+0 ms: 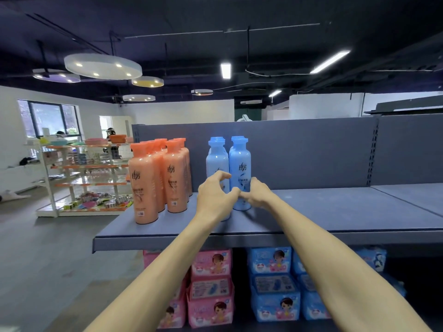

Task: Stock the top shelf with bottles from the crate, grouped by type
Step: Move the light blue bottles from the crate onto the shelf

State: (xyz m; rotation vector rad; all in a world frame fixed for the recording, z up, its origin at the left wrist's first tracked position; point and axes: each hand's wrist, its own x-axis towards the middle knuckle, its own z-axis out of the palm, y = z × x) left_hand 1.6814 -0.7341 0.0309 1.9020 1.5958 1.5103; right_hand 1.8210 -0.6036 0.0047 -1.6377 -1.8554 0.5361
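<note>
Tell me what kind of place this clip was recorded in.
Likely a shop or a mock-up of one: grey retail shelving holds orange bottles and blue bottles grouped by colour, packaged goods sit below, and another stocked display rack stands behind.

Orange bottles [153, 178] are grouped upright at the left end of the grey top shelf [335, 212]. Blue bottles [239, 161] are stood upright in two rows just to their right, a gap being left between the groups.
</note>
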